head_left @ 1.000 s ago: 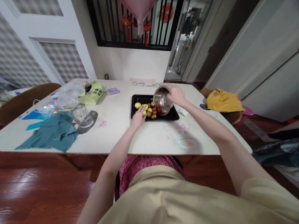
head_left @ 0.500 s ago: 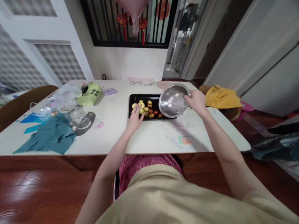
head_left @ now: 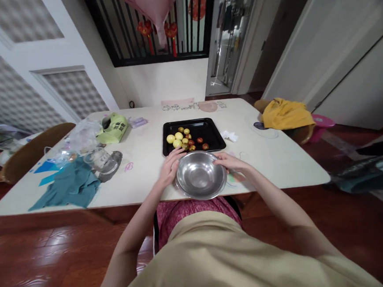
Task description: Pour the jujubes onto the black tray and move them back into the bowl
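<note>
A shiny metal bowl (head_left: 201,176), with nothing in it, is at the table's front edge, just in front of the black tray (head_left: 212,131). My right hand (head_left: 230,161) grips the bowl's right rim, thumb over the inside. Beside the left rim is my left hand (head_left: 172,166), its fingers stretched towards the tray's near edge; whether it touches the bowl I cannot tell. In the tray's left and middle lie several small round fruits: smooth yellow ones (head_left: 177,143) at the left, mottled red-brown ones (head_left: 200,140) towards the middle.
A crumpled white tissue (head_left: 230,136) lies right of the tray on the white table (head_left: 140,165). At the left are a teal cloth (head_left: 69,185), a clear jug (head_left: 100,160), plastic bags (head_left: 84,133) and a green bag (head_left: 113,127). A yellow cloth (head_left: 287,113) hangs over a chair at the right.
My right hand has brought the bowl from above the tray's right end down to the table's front edge. My left hand has drawn back from the fruits to the bowl's left side.
</note>
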### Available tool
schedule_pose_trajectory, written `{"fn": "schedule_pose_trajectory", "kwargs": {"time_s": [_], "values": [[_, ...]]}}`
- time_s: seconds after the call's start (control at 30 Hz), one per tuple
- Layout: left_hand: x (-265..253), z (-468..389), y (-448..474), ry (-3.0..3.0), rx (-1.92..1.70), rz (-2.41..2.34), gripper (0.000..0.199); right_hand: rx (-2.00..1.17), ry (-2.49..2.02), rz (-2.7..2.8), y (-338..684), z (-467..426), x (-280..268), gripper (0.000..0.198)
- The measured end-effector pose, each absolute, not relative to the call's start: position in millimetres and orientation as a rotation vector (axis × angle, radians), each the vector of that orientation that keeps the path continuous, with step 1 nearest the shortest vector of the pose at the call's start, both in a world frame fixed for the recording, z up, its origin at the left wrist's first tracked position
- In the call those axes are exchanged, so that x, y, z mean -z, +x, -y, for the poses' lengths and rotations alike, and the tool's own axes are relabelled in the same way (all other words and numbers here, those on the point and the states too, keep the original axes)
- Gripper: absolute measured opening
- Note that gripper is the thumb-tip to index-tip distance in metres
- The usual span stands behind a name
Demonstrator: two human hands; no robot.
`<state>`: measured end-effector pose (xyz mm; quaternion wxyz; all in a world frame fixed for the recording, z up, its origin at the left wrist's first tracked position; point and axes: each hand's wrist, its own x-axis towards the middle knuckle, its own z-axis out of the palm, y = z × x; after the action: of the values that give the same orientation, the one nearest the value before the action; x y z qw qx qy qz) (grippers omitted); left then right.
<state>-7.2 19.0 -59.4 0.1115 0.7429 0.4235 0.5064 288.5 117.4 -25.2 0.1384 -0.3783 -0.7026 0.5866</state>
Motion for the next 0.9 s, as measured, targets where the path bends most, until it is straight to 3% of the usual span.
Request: {"fn": "schedule_pose_trajectory", "kwargs": {"time_s": [0.13,0.23,0.33,0.43,0.7,0.9], "values": [[60.0,-5.7,-10.9,2.194,-1.437,-1.131,0.057,-1.541,-0.896,2.210,283.4,-127.4,32.6,0.041],[62.0,0.5,-10.1,2.224,-1.403,-1.071,0.055,-1.070,-1.040,2.251,277.6,-143.2,27.8,0.045],[63.9,3.7,-8.4,2.259,-1.357,-1.051,0.056,-0.544,-1.278,2.214,266.7,-160.0,21.2,0.029],[64.3,4.8,-7.5,2.275,-1.347,-1.056,0.056,-0.294,-1.325,2.328,250.9,-172.6,19.8,0.024],[62.1,7.6,-7.0,2.306,-1.363,-1.053,0.051,-0.359,-1.546,2.422,221.0,-186.8,30.8,0.024],[62.9,7.0,-7.2,2.311,-1.395,-1.023,0.048,-0.495,-1.194,2.289,231.1,-179.0,26.2,0.021]]}}
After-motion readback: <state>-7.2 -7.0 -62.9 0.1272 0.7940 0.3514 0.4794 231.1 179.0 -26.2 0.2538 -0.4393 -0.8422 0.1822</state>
